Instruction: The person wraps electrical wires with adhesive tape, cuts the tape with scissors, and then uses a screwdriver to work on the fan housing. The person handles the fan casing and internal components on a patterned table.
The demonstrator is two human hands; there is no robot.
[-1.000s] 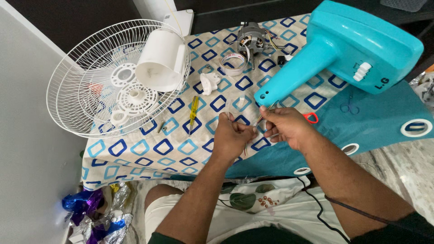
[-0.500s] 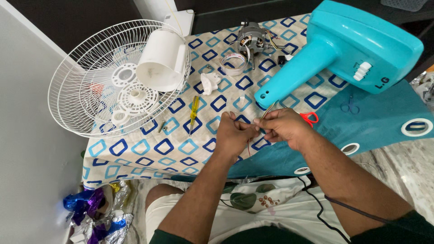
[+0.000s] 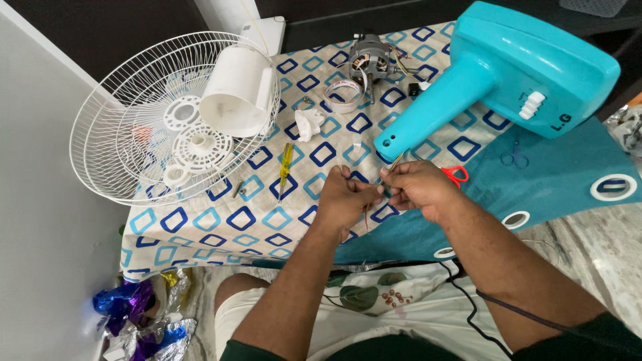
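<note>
Patterned tablecloth [image 3: 200, 220] | left hand [image 3: 344, 200], right hand [image 3: 418, 190]; both pinch thin wires [image 3: 394, 162] between them

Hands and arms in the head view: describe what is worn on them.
Both hands, the left hand and the right hand, are bare: no gloves, rings, watch or bands show. The forearms are uncovered too. Dark green sleeve edges appear only at the bottom of the picture, near the upper arms.

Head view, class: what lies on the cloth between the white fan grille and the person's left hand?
In the head view, a yellow-handled screwdriver lies on the patterned cloth between the fan grille and the left hand, with a small screw beside it.
</note>
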